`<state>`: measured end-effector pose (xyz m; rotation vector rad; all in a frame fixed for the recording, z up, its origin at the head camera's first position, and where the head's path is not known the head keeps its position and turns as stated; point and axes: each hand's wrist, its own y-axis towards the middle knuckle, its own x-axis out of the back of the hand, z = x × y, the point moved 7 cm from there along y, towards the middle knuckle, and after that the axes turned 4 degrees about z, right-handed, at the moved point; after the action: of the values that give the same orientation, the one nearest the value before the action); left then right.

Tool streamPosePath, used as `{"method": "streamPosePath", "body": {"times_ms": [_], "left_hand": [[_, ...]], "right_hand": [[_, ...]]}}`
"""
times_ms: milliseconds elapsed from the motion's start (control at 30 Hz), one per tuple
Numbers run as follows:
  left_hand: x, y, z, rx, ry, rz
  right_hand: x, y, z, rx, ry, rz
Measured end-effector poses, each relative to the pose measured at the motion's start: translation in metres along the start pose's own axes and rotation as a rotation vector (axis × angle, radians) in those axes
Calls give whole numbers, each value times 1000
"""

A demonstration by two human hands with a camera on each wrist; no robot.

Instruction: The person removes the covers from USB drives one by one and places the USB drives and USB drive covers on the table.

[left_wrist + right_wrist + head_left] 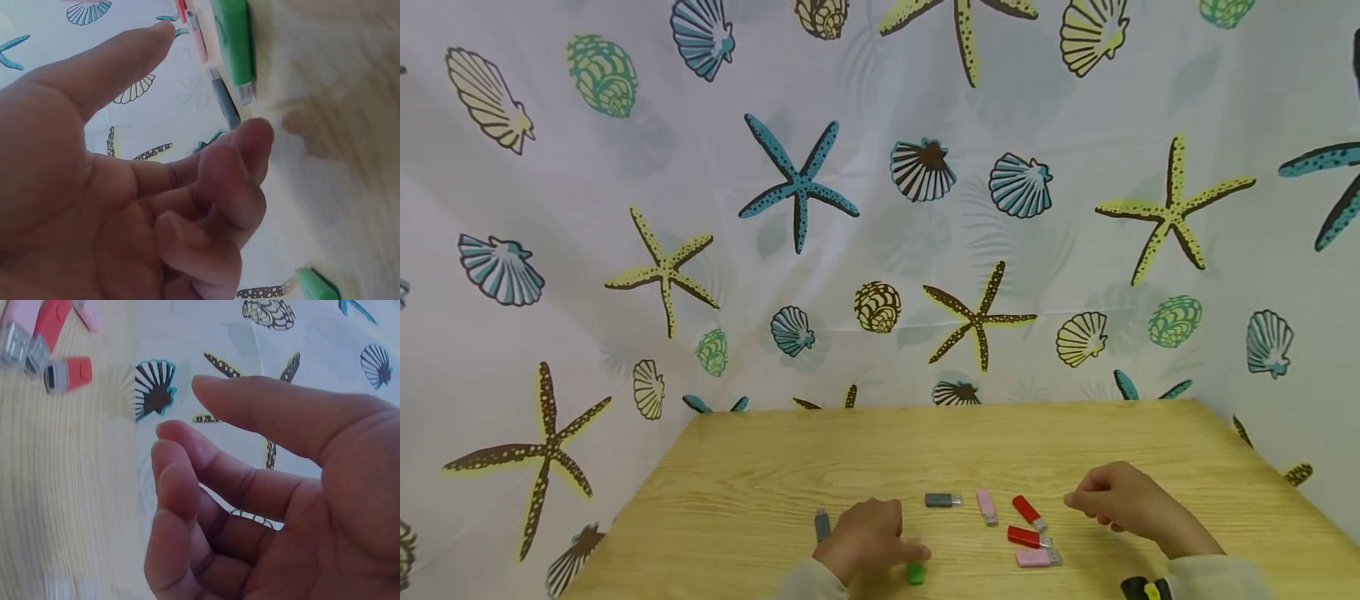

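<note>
My left hand [872,537] hovers low over the table with nothing in it, thumb stretched out and fingers loosely bent. Just by its thumb lies a green USB stick [915,573], partly covered by the hand in the head view; the left wrist view shows it larger, its metal plug [245,94] near the fingertips. A grey USB stick [822,525] lies left of this hand. My right hand [1123,504] is held to the right of the sticks, empty, fingers loosely curled and thumb apart. Nearest to it are two red USB sticks [1027,510] [70,373].
Another grey USB stick [940,500] and a pink one [986,506] lie farther back. A second pink stick [1036,557] sits in front of the red ones. A second green piece [315,284] shows in the left wrist view. Patterned cloth [880,233] hangs around the wooden table [760,450].
</note>
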<state>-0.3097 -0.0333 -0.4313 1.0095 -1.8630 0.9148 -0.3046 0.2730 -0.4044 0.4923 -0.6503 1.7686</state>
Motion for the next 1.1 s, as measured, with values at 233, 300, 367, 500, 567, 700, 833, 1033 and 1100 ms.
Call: {"method": "streamPosePath", "body": {"times_ms": [233, 300, 367, 500, 567, 700, 833, 1033, 1100], "left_hand": [[-7, 3, -3, 14, 55, -27], [-9, 4, -4, 19, 38, -23], [-11, 5, -5, 22, 27, -23], [-12, 5, -7, 1, 39, -35], [-12, 5, -8, -18, 43, -46], [-11, 3, -9, -54, 59, -60], [-9, 2, -10, -78, 89, -68], [-2, 1, -14, -105, 88, -65], [2, -2, -18, -125, 70, -70]], "right_hand": [[-22, 6, 18, 73, -10, 37], [-27, 7, 22, 92, -9, 46], [-32, 8, 26, 106, -4, 55], [-40, 8, 32, 130, 5, 75], [-43, 8, 35, 138, 10, 86], [-46, 7, 38, 143, 18, 97], [-50, 7, 40, 148, 18, 100], [-56, 7, 45, 183, 38, 134], [-58, 6, 49, 207, 46, 148]]}}
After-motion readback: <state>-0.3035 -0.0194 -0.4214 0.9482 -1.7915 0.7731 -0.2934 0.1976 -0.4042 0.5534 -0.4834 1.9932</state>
